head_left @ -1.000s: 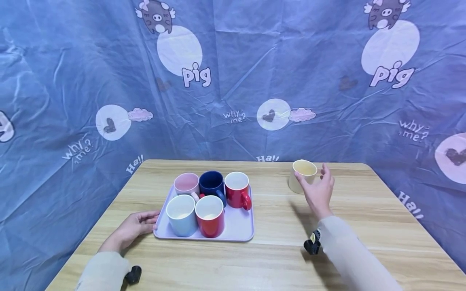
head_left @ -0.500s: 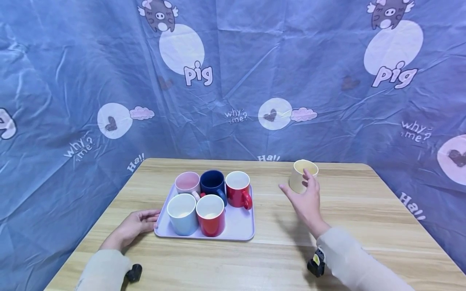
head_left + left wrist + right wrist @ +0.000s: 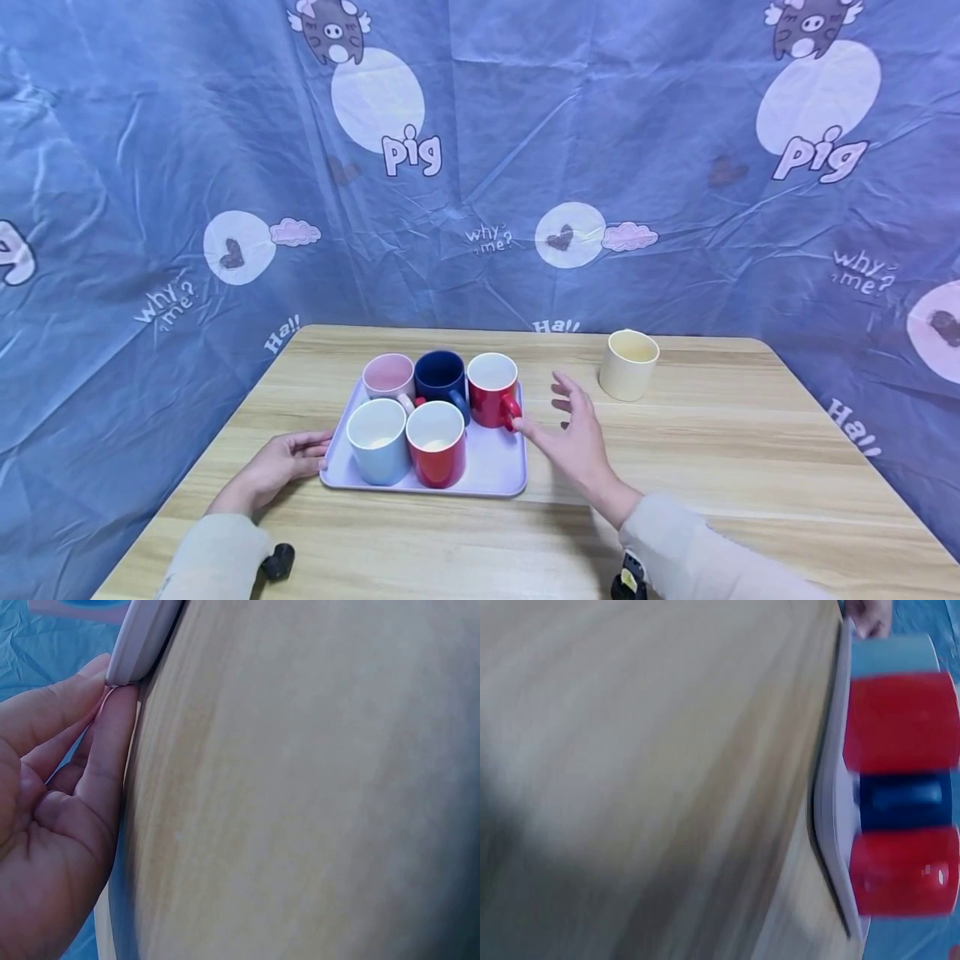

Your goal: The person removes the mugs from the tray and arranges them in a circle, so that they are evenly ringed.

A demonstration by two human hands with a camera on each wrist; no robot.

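Observation:
A pale lilac tray [image 3: 495, 468] bears a pink mug [image 3: 387, 379], a navy mug [image 3: 438, 379] and a red mug [image 3: 489, 404] in its back row. In front stand a light blue mug [image 3: 379, 454] and another red mug [image 3: 439, 461]. My left hand [image 3: 276, 468] pinches the tray's left edge between thumb and fingertips, seen close in the left wrist view at the tray rim [image 3: 142, 641]. My right hand [image 3: 576, 446] holds nothing, its fingers spread beside the tray's right edge, the thumb tip near the back red mug's handle. A cream mug [image 3: 628, 371] stands upright beyond it.
The wooden table [image 3: 735, 450] stretches right of the tray and in front of it. A blue printed cloth [image 3: 480, 167] hangs behind the table and along both sides. Black wrist devices sit at both cuffs, such as the left wrist camera [image 3: 278, 562].
My right hand has let go of the cream mug and moved left and nearer, over to the tray's right side. The cream mug stays where it was; my left hand keeps its place on the tray.

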